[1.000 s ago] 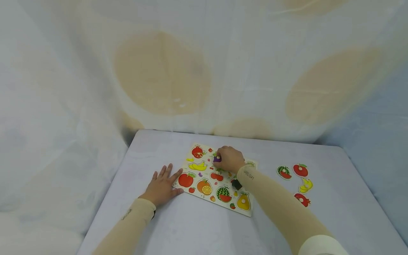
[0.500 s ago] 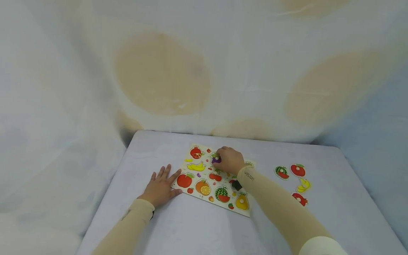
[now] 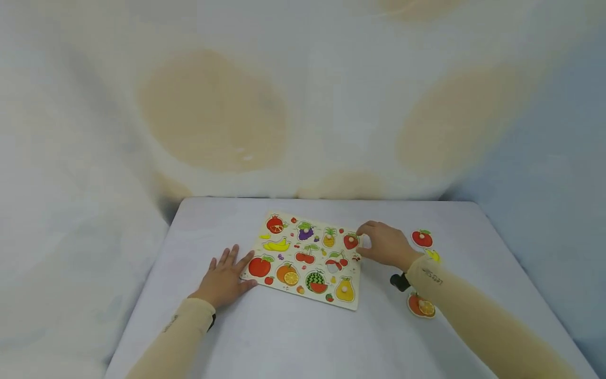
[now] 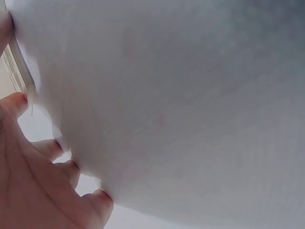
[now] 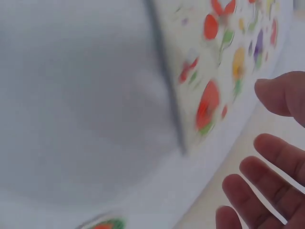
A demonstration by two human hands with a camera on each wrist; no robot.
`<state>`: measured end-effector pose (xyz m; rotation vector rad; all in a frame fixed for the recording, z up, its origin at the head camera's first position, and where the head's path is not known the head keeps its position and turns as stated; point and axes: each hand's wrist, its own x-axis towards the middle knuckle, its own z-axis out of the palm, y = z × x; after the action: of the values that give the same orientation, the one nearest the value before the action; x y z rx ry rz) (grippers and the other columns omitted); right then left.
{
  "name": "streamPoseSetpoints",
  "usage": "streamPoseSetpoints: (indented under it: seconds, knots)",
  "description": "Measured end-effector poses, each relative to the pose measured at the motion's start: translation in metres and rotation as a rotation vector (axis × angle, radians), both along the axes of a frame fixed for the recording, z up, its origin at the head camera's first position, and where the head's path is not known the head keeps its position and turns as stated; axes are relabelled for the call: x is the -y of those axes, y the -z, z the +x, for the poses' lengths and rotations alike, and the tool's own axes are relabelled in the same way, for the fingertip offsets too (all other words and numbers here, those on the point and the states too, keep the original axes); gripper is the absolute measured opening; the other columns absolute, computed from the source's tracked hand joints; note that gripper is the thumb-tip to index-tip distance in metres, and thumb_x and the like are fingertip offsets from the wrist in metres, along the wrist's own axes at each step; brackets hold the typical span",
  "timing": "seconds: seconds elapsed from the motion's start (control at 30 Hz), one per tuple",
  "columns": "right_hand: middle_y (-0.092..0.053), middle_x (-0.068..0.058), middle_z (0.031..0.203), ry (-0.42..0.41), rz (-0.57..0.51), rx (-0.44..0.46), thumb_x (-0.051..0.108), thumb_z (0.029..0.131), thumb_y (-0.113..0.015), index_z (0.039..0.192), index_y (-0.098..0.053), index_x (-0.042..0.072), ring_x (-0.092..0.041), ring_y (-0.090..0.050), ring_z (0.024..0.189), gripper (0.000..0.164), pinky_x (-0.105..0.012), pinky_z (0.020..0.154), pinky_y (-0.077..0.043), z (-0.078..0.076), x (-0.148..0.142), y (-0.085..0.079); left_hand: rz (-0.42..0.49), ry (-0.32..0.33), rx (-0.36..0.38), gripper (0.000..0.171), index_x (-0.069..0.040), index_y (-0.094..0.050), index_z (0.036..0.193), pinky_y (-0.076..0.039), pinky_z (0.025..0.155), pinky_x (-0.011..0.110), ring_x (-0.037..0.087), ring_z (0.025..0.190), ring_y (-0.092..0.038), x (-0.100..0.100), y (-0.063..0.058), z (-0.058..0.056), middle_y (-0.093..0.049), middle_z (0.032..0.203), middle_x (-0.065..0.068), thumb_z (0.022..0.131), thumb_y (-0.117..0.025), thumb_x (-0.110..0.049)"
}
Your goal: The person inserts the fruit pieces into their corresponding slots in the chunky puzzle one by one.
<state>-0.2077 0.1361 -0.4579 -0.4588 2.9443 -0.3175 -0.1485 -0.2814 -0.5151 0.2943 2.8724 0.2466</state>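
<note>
A fruit puzzle board (image 3: 284,286) lies on the table, with knobbed pieces such as the grapes (image 3: 305,231), pineapple (image 3: 329,238), strawberry (image 3: 351,241) and pear (image 3: 344,290) set into it. My left hand (image 3: 221,281) rests spread at the board's left edge, thumb and index fingertip right at the border. In the left wrist view its fingers (image 4: 40,149) press down beside the board's corner. Just off the right edge, my right hand (image 3: 387,245) hovers with nothing in it. Its fingers (image 5: 276,183) and thumb stand apart in the right wrist view.
Loose fruit pieces lie right of the board: an apple (image 3: 422,238), a banana (image 3: 433,256) partly behind the right sleeve, and an orange (image 3: 421,306). The right forearm covers part of that area. A pale patterned curtain (image 3: 326,105) hangs behind the table (image 3: 265,342).
My right hand has let go of the grape piece and moved right, past the board's edge. An orange piece now shows beside the forearm. The left hand stays put while the head view shifts.
</note>
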Motion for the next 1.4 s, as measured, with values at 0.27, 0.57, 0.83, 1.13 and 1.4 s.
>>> streamPoseSetpoints:
  seconds: [0.27,0.57,0.83,1.13,1.4]
  knots:
    - [-0.061,-0.016,0.13,0.04,-0.027,-0.048,0.033,0.086,-0.079,0.123,-0.068,0.008,-0.033,-0.063,0.111,0.046,-0.053,0.083,-0.056,0.022,-0.07,0.001,0.007,-0.011,-0.009,0.082,-0.024,-0.032,0.158,-0.008,0.114,0.067,0.047,0.147,-0.01,0.014,0.002,0.002,-0.014,0.162,0.024,0.09,-0.067,-0.054]
    - [-0.064,-0.019,0.121,0.144,-0.053,0.03,0.03,0.085,-0.08,0.122,-0.067,0.007,-0.035,-0.063,0.102,0.045,-0.048,0.075,-0.058,0.033,-0.108,0.011,0.011,0.003,-0.002,0.082,-0.024,-0.032,0.158,-0.008,0.113,0.067,0.047,0.147,-0.009,0.012,0.004,0.002,-0.013,0.163,0.024,0.09,-0.066,-0.054]
    - [-0.064,-0.022,0.122,0.168,-0.097,-0.013,0.027,0.087,-0.078,0.124,-0.065,0.004,-0.037,-0.063,0.104,0.046,-0.054,0.081,-0.055,0.024,-0.112,0.029,0.007,0.012,0.002,0.082,-0.024,-0.032,0.158,-0.008,0.114,0.067,0.047,0.147,-0.01,0.003,0.003,-0.001,-0.014,0.162,0.024,0.09,-0.067,-0.054]
    - [-0.056,-0.025,0.134,0.208,-0.106,0.011,0.028,0.089,-0.075,0.128,-0.062,0.0,-0.042,-0.056,0.117,0.049,-0.06,0.091,-0.049,0.008,-0.11,0.053,0.014,0.016,0.008,0.081,-0.022,-0.034,0.157,-0.01,0.114,0.067,0.046,0.147,-0.011,-0.003,-0.003,0.0,-0.016,0.162,0.024,0.09,-0.068,-0.051]
    - [-0.057,-0.026,0.132,0.204,-0.097,-0.009,0.026,0.09,-0.074,0.128,-0.062,-0.002,-0.044,-0.056,0.118,0.047,-0.061,0.092,-0.049,0.004,-0.109,0.059,0.012,0.016,-0.004,0.081,-0.023,-0.034,0.157,-0.01,0.114,0.067,0.046,0.147,-0.011,0.0,-0.002,0.0,-0.016,0.162,0.024,0.09,-0.068,-0.053]
